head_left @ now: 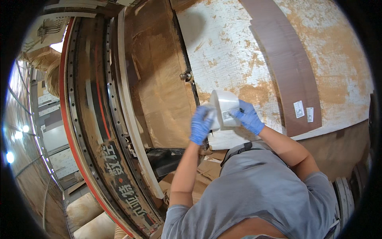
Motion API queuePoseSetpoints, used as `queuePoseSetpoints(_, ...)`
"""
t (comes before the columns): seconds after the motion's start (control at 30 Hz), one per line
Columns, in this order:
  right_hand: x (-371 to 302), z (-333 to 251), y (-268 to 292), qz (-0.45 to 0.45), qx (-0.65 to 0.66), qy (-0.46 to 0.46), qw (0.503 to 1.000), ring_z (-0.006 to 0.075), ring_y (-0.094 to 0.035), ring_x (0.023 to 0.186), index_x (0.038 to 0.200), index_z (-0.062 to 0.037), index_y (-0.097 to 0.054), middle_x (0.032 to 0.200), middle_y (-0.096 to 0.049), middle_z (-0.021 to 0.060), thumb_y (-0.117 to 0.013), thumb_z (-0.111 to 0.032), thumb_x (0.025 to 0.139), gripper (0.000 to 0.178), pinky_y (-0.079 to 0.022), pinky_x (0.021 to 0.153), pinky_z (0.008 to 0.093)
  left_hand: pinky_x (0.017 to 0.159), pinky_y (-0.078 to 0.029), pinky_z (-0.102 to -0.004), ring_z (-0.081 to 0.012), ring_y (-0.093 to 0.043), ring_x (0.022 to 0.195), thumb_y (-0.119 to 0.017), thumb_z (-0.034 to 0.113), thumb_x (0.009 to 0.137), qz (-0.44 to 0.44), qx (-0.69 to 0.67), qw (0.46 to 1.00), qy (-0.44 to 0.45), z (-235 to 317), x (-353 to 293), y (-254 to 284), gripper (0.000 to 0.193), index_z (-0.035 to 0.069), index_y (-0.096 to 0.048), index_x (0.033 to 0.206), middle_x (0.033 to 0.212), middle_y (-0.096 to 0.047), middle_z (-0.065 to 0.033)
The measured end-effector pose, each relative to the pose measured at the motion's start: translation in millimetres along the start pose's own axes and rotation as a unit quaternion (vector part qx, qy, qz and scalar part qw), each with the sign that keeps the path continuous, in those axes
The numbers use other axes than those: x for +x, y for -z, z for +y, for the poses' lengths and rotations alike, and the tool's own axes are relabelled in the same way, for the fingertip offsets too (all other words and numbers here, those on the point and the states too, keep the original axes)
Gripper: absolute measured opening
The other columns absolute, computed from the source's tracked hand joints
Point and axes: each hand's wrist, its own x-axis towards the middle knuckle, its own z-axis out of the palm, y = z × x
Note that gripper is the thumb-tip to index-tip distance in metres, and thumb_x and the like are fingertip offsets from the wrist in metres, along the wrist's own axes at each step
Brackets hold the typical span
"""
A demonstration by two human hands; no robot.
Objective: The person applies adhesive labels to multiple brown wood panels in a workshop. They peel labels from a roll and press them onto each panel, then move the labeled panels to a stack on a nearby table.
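Both hands wear blue gloves and meet over the near edge of a worn white work surface. Between them is a white roll of labels (pixel 227 99), with a dark printed patch on its near side. My right hand (pixel 250 117) is closed on the right side of the roll. On the roll's left, my left hand (pixel 202 124) has its fingers bent around a loose white end; its fingertips are slightly blurred. A long brown wood-look board (pixel 292 71) lies to the right, bearing two white labels (pixel 299 109) near its close end.
A long machine beam (pixel 93 99) with rails and a red edge runs along the left. Brown, dusty sheeting (pixel 159 79) lies between it and the white surface (pixel 217 47). A metal fitting (pixel 186 76) sticks up at the seam. Cardboard (pixel 209 171) lies below my left forearm.
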Motion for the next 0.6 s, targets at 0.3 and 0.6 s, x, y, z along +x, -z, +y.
queuePoseSetpoints(0.3,12.1,27.2,26.9,0.113,-0.117,-0.030,0.986,0.0137,-0.058,0.086,0.106,-0.0003,-0.060,0.093,-0.063,0.0090,-0.061,-0.027,0.084,0.034,-0.047,0.076,0.0290,0.109,-0.023,-0.0376,-0.0328,-0.027,0.132,-0.075,0.057,0.061,0.414,0.279,0.853,0.154,-127.0,150.3,265.7,0.109,0.001,-0.024,0.139,0.143,-0.027,-0.0202)
queuePoseSetpoints(0.6,15.8,19.6,23.2,0.110,-0.131,-0.083,0.982,0.0147,-0.059,0.088,0.107,-0.0005,-0.060,0.096,-0.064,0.0089,-0.060,-0.016,0.083,0.029,-0.047,0.079,0.0297,0.109,-0.022,-0.0411,-0.0331,-0.026,0.133,-0.073,0.064,0.057,0.410,0.370,0.809,0.202,-206.7,227.9,332.1,0.112,0.008,-0.025,0.141,0.144,-0.027,-0.0163)
